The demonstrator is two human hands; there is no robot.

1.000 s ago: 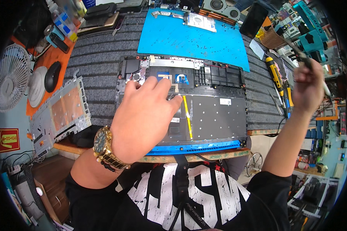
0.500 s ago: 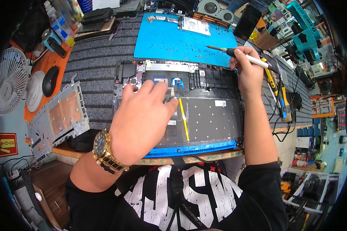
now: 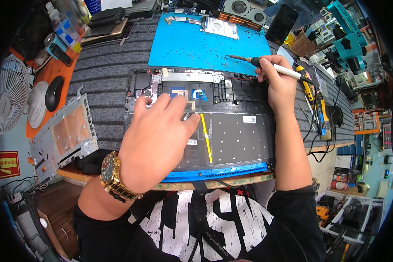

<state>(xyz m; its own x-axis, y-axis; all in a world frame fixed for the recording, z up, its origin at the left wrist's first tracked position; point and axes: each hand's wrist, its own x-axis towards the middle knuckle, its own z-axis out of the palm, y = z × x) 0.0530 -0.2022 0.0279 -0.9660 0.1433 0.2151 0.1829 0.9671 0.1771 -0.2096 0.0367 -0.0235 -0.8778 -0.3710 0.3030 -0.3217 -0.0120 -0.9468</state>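
Observation:
An opened laptop case (image 3: pixel 240 139) lies inside up in front of me, with a yellow strip (image 3: pixel 206 139) across its black keyboard back. My left hand (image 3: pixel 155 135) rests palm down over its left half, fingers spread, fingertips near a beige flat cable and the silver metal parts. What lies under the palm is hidden. In my right hand (image 3: pixel 273 85) is a soldering iron (image 3: pixel 287 72), held by its white handle. Its tip points left, above the blue mat (image 3: pixel 179 50) and the case's far edge.
Small screws dot the mat, where a hard drive (image 3: pixel 220 27) lies. Beyond it are a cooling fan unit (image 3: pixel 239 10) and a phone (image 3: pixel 282 26). A bare metal plate (image 3: pixel 67 133) leans at the left edge. Right: a yellow cutter (image 3: pixel 308 89), cables and a teal stand (image 3: pixel 349 48).
The soldering iron has dropped slightly and its tip sits a little lower over the mat. My left hand stays spread on the case, and the whole view has shifted slightly.

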